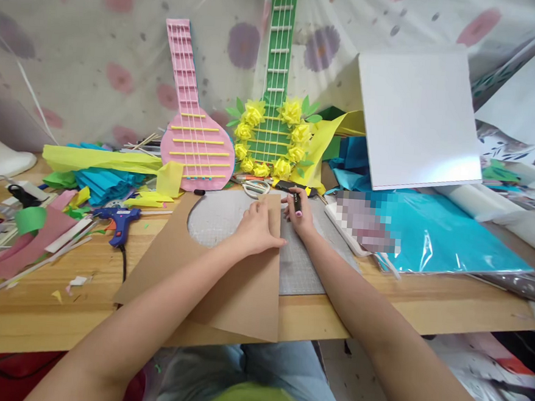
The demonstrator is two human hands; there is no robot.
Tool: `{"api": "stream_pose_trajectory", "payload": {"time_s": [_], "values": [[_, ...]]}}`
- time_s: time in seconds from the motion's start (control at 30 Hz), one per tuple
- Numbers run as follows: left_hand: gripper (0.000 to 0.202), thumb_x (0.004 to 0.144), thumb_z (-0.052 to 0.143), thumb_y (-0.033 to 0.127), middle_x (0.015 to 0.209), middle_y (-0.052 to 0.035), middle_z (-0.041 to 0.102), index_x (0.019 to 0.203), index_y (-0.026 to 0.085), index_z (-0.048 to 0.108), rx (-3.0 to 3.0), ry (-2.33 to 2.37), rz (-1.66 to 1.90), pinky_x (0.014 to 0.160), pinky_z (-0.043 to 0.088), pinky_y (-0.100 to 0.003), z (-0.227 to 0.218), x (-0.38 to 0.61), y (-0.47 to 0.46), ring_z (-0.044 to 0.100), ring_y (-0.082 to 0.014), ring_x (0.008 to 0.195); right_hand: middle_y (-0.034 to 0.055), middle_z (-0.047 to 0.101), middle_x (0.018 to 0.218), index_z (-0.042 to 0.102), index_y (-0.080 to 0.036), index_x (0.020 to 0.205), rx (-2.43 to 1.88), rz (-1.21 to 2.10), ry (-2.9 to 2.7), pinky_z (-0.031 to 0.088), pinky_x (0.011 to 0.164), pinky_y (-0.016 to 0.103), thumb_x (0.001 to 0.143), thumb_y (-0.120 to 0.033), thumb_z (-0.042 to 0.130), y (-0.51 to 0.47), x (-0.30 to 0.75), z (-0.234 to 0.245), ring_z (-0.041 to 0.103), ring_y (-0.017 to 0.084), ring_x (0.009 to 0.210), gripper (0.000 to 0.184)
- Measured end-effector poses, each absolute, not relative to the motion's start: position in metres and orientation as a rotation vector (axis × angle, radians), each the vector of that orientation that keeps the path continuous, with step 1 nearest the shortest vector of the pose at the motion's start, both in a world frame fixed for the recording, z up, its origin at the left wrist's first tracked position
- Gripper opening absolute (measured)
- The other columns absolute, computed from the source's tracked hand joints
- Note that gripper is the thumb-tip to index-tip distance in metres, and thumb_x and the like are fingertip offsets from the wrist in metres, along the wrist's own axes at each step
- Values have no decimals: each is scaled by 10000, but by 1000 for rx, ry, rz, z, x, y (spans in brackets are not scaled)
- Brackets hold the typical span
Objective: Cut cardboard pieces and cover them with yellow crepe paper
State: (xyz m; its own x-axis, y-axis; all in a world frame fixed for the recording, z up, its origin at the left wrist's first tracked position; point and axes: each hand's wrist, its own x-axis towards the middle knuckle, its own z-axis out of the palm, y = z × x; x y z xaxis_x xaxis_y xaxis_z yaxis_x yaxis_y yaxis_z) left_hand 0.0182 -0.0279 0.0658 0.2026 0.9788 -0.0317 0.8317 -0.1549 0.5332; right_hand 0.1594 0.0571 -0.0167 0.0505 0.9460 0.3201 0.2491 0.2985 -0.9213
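Observation:
A brown cardboard sheet (238,293) with a rounded cut-out at its upper left lies over a grey cutting mat (306,270). My left hand (259,227) rests on the sheet, thumb spread toward its right edge and fingers apart near the top. In my right hand (300,218) is a dark marker (297,201) with a pinkish end, gripped beside the sheet's upper right edge. Its writing tip cannot be made out. A small black cap-like piece (199,192) sits at the sheet's top left.
Behind stand a pink paper guitar (198,150) and a green one (276,73) with yellow flowers. On the left are a blue glue gun (118,219) and paper scraps. Scissors (255,189) lie beyond the mat. To the right are a blue plastic-wrapped pack (448,237) and a white board (420,113).

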Motion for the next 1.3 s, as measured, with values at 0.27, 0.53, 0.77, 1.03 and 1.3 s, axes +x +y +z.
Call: {"api": "stream_pose_trajectory", "payload": {"time_s": [0.27, 0.53, 0.77, 1.03, 1.3], "values": [[1044, 567, 692, 369, 1403, -215, 260, 1384, 71, 114, 2076, 1567, 662, 1051, 232, -401, 77, 46, -42, 209, -313, 1322, -38, 512, 722, 448, -221, 925, -1136, 967, -1008, 377, 472, 192, 718, -487, 515, 53, 166, 12, 478, 67, 538, 345], [985, 556, 688, 223, 1452, -179, 199, 1373, 158, 143, 2070, 1723, 643, 1017, 277, -419, 87, 71, -49, 277, -320, 1294, -58, 459, 632, 415, -241, 911, -1005, 994, -1016, 369, 493, 207, 691, -420, 532, 65, 187, 23, 459, 80, 515, 307], [980, 584, 672, 285, 1375, -230, 318, 1379, 76, 138, 2068, 1758, 608, 982, 313, -408, 61, 76, -50, 339, -325, 1259, 22, 538, 836, 475, -218, 903, -1311, 912, -1295, 426, 503, 236, 720, -490, 493, 62, 191, 16, 518, 131, 663, 329], [1039, 563, 679, 321, 1284, -205, 457, 1401, 58, 124, 2163, 1626, 338, 951, 331, -437, 56, 64, -54, 443, -333, 1159, 67, 635, 861, 459, -190, 1006, -1363, 581, -1738, 455, 714, 321, 811, -505, 426, 66, 202, 12, 602, 172, 745, 372], [975, 560, 647, 327, 1318, -177, 437, 1392, 86, 199, 2354, 1281, 113, 940, 361, -419, 43, 50, -79, 440, -340, 1137, 126, 670, 938, 512, -187, 1085, -1962, 223, -2281, 435, 713, 338, 800, -266, 455, 63, 180, 33, 622, 251, 859, 302]]}}
